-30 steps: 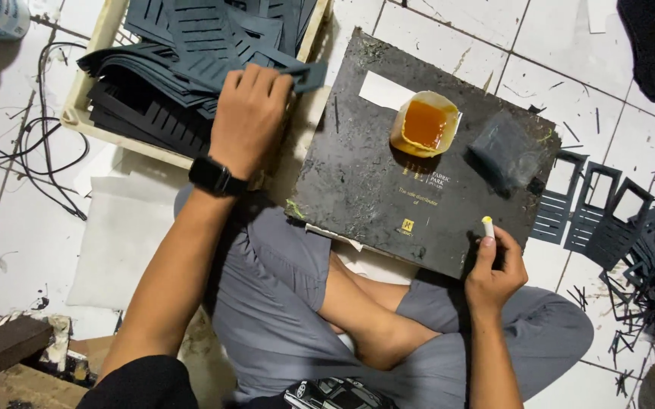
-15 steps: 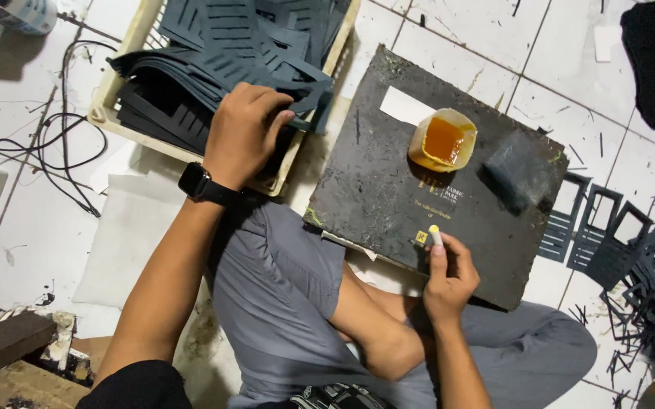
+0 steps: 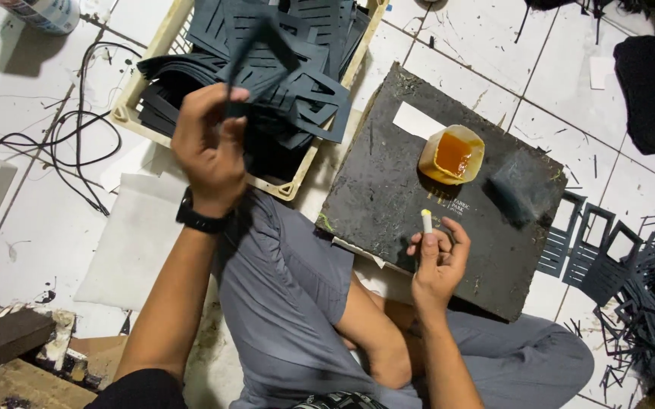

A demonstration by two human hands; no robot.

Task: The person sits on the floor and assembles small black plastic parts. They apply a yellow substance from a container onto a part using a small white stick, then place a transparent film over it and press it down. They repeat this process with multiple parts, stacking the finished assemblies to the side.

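I am lifting a dark cut-out piece [image 3: 255, 49] from the crate [image 3: 140, 97], left hand [image 3: 210, 148] pinching it, right hand [image 3: 437, 261] gripping a white stick [image 3: 425, 221]; laying it flat on the board [image 3: 388, 182] probably comes next.

You sit on a white tiled floor [image 3: 32, 250], stained and scuffed; black cables [image 3: 77, 151] trail at upper left, dark offcuts [image 3: 645, 303] scatter at right.

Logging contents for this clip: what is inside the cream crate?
The cream crate holds a heap of dark cut-out sheets; the left hand lifts one above it. The heap covers the crate's floor, so anything underneath is hidden.
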